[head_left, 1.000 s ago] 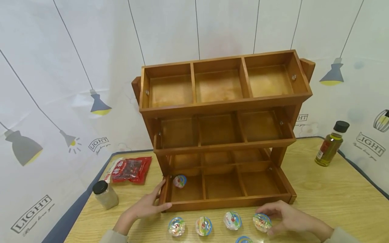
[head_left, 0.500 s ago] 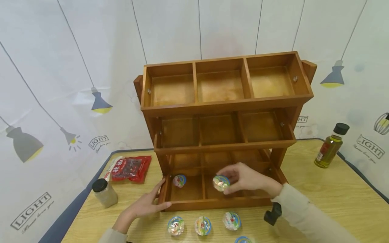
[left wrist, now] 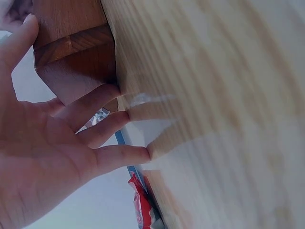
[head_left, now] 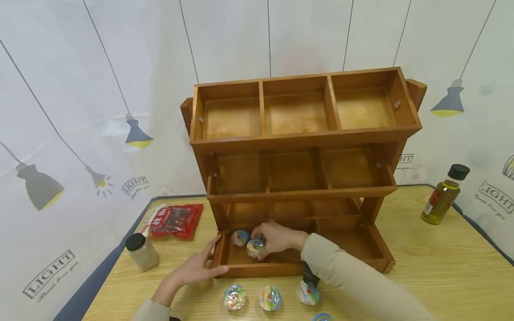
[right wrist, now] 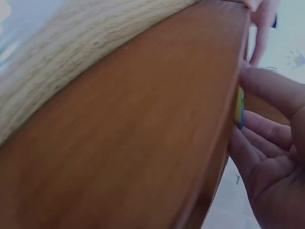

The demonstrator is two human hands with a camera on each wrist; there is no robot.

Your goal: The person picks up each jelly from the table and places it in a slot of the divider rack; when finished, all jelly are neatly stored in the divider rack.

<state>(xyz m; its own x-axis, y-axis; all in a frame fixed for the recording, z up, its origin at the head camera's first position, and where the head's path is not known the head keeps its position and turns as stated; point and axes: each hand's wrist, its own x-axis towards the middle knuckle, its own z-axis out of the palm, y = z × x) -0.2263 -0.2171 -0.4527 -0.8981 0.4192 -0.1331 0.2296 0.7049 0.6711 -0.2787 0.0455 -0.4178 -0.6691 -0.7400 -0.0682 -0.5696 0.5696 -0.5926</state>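
A brown wooden three-tier shelf (head_left: 305,140) stands on the table, each tier split into compartments. My right hand (head_left: 279,237) pinches a small jelly cup (head_left: 254,248) low in the bottom tier's left compartment. Beside it in that compartment sits another jelly cup (head_left: 239,237). In the right wrist view the front board hides most of the held cup (right wrist: 239,107). My left hand (head_left: 196,268) rests at the shelf's lower left corner, thumb on the front, fingers stretched along the side. In the left wrist view those fingers (left wrist: 124,155) look straight, with their tips on the tabletop.
Several jelly cups lie in front of the shelf, among them a left one (head_left: 234,297), a middle one (head_left: 270,298) and one under the right forearm (head_left: 308,294). A black-lidded jar (head_left: 143,254) and red snack packet (head_left: 176,221) stand left, an oil bottle (head_left: 442,198) right.
My right hand has taken a jelly cup from the right end of the front row and carried it left into the bottom-left compartment. The left hand has stayed at the shelf's corner.
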